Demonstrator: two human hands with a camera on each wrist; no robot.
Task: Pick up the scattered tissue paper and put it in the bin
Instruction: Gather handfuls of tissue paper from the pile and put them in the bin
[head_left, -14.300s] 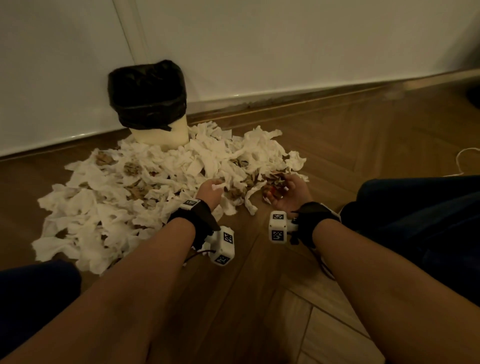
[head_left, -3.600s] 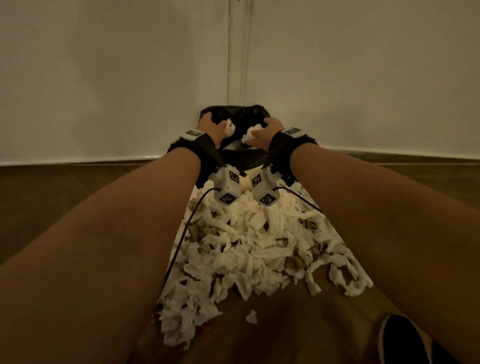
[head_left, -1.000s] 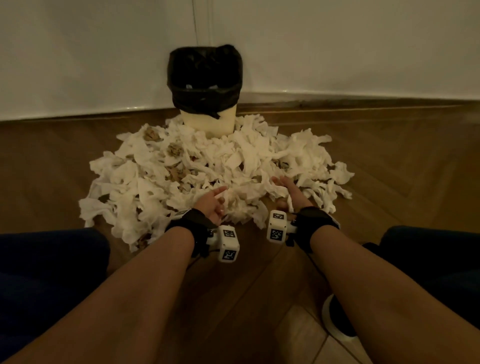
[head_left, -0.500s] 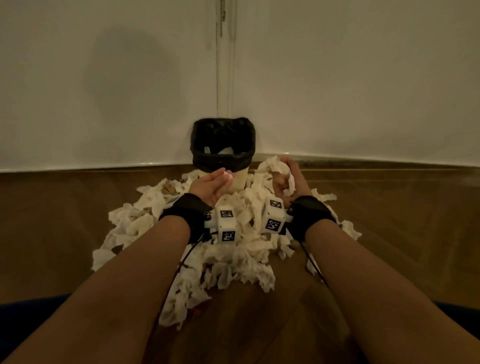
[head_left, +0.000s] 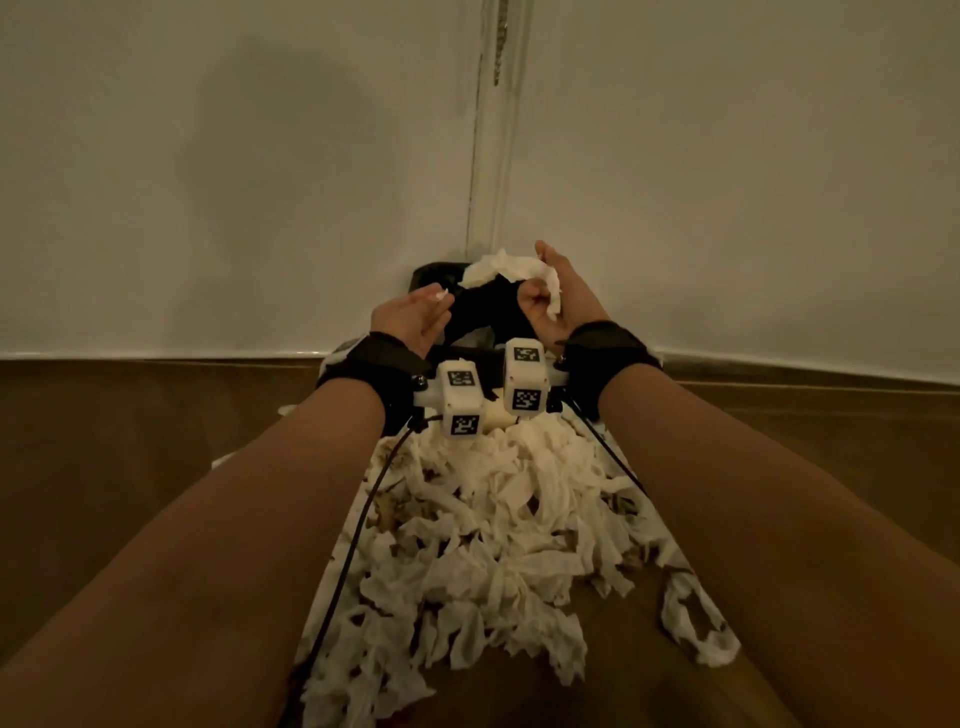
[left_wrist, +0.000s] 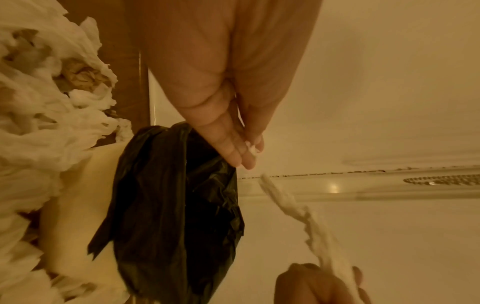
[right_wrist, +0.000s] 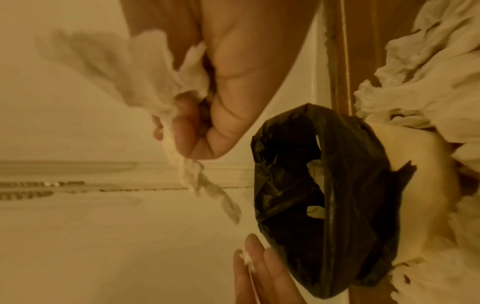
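- a long twisted strip of tissue (head_left: 511, 270) hangs in the air at the centre of the head view, just above the mouth of the bin (head_left: 480, 312), draped from the right hand (head_left: 558, 306) toward the left.
- the right hand is closed in a fist round one end of that strip; in the right wrist view the paper (right_wrist: 182, 88) bunches out between the curled fingers (right_wrist: 187, 131) and trails down toward the middle of the frame.
- the left hand (head_left: 410, 319) is held flat and relaxed, fingers straight and together; a tiny scrap of tissue (left_wrist: 251, 148) clings to the fingertips (left_wrist: 235, 152), with no real grip visible.
- the two hands are near each other, the bin opening between and behind them; the strip's free end points toward the left fingertips without touching them.
- the bin is pale with a black liner (right_wrist: 311, 185) folded over its rim; a few light bits (right_wrist: 315, 166) show inside the liner.
- the pile of scattered tissue (head_left: 498, 525) fills the lower centre of the head view, between the forearms, reaching up to the bin's base.
- brownish crumpled pieces (left_wrist: 80, 77) are mixed into the white.
- the pile lies on a wooden floor (head_left: 130, 441), the bin against a pale wall (head_left: 234, 182) in the upper half of the frame.
- both wrists wear black straps (head_left: 379, 364) with white marker cubes (head_left: 460, 400).
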